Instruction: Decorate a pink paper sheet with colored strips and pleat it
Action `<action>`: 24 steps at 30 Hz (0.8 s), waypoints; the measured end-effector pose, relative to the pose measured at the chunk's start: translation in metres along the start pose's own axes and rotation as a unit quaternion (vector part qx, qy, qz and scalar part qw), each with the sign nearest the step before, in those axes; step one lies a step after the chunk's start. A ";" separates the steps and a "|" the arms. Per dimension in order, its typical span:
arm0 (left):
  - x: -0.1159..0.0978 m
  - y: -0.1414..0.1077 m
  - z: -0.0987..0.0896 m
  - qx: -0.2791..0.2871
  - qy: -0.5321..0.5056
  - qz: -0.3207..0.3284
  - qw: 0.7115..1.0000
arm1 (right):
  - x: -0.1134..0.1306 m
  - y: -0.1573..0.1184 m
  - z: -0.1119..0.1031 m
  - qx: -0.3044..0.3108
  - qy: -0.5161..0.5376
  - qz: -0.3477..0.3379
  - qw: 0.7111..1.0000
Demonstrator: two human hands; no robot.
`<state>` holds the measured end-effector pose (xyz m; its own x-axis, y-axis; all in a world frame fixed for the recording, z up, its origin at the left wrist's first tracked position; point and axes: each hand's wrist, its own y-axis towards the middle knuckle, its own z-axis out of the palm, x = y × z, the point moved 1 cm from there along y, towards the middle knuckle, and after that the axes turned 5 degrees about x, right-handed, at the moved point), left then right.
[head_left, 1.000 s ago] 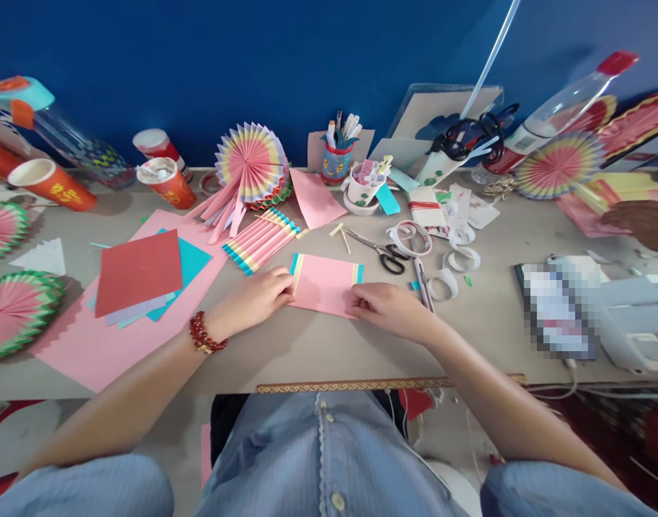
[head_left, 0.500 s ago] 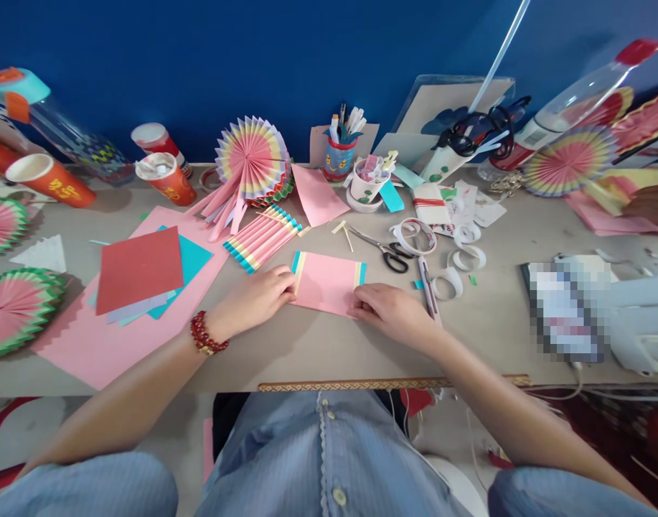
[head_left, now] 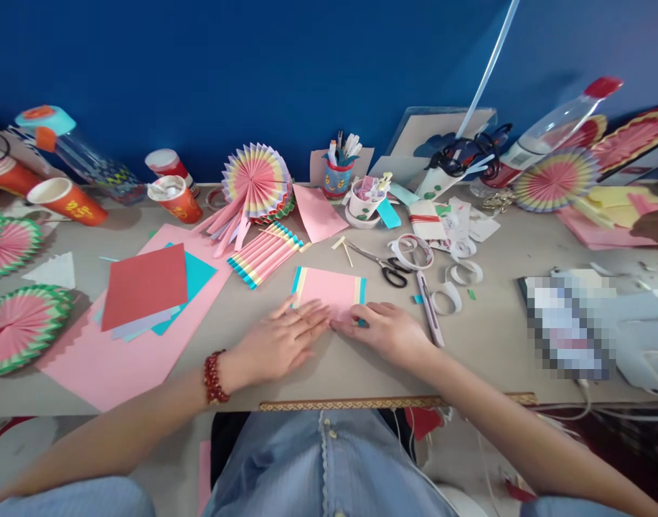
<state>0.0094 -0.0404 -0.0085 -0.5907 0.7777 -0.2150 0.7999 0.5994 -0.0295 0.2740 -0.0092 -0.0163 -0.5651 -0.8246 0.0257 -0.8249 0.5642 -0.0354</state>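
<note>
A pink paper sheet (head_left: 329,286) with yellow and blue bands at both sides lies flat on the table in front of me. My left hand (head_left: 280,339), wearing a red bead bracelet, rests over its near left part with fingers stretched out. At the near right edge, my right hand (head_left: 390,334) has its fingers curled and pinched on the paper, with a bit of blue band showing under them. The near edge is partly hidden by both hands. Just beyond to the left sits a pleated paper strip (head_left: 267,253) in the same colours.
Scissors (head_left: 385,266), a tape roll (head_left: 412,251) and a utility knife (head_left: 428,309) lie right of the sheet. Coloured paper squares (head_left: 144,286) are on the left. Paper fans (head_left: 255,179), cups (head_left: 175,201) and a bottle (head_left: 544,140) stand behind. Another person's hand (head_left: 654,226) is far right.
My left hand has moved from the sheet's left edge to its near edge, fingers now spread over it. My right hand has shifted slightly inward along the near edge. The view has tilted slightly.
</note>
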 end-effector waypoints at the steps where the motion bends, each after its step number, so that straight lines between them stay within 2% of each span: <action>1: -0.003 -0.001 0.003 0.007 -0.001 0.006 1.000 | 0.000 0.000 0.000 -0.003 -0.004 -0.005 1.000; 5: -0.011 -0.009 0.007 0.019 0.010 -0.024 0.999 | 0.001 -0.007 0.001 -0.017 -0.009 0.002 1.000; 9: -0.014 -0.017 0.003 0.034 0.020 -0.060 0.997 | 0.006 -0.029 0.002 -0.019 -0.017 0.016 1.000; 12: -0.016 -0.019 0.002 0.037 0.018 -0.066 0.997 | 0.012 -0.041 0.002 -0.014 -0.012 0.054 0.998; 15: -0.017 -0.021 0.003 0.029 0.024 -0.074 0.997 | 0.015 -0.043 0.001 -0.013 0.002 0.078 0.997; 20: -0.016 -0.028 0.008 0.014 0.040 -0.105 0.994 | 0.011 -0.044 0.007 -0.026 0.042 0.082 0.995; 24: -0.015 -0.029 0.008 0.014 0.029 -0.101 0.994 | 0.007 -0.052 0.011 -0.038 0.072 0.083 0.993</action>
<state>-0.0043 -0.0712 -0.0124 -0.7438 0.6526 -0.1445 0.6668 0.7393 -0.0937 0.3126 -0.0448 -0.0251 -0.6847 -0.7092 0.1677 -0.7164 0.6973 0.0238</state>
